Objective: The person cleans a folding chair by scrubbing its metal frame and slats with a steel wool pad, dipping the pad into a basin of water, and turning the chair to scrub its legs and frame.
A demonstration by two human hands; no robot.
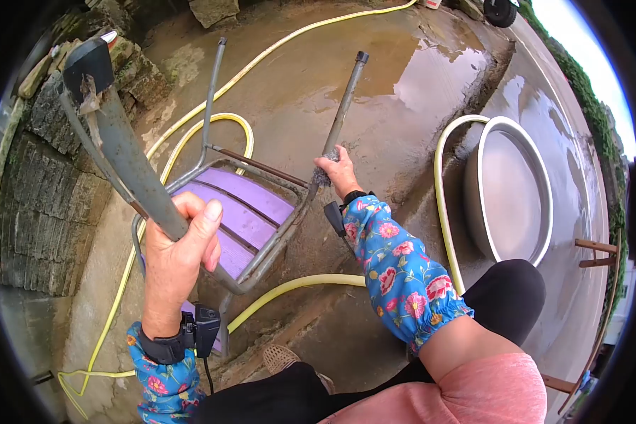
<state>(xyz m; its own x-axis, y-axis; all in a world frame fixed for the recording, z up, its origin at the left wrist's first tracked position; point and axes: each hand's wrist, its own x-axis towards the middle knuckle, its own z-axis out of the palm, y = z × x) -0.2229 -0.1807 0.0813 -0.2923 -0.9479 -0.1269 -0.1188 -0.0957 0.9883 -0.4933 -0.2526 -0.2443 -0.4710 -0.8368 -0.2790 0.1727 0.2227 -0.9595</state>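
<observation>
- Scrubbing, apparently, our right hand (339, 172) curls a scouring pad (323, 177) around chair tubing (343, 106).
- Our left hand (177, 258) clamps the frame (145, 180); further strokes need it steady.

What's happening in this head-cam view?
A person outdoors grips a metal-framed chair with purple slats by one leg in the left hand, the chair tipped over. The right hand presses a scouring pad against another leg. A yellow hose snakes over the wet concrete, its far stretch leading to a round metal basin at the right that holds water.
</observation>
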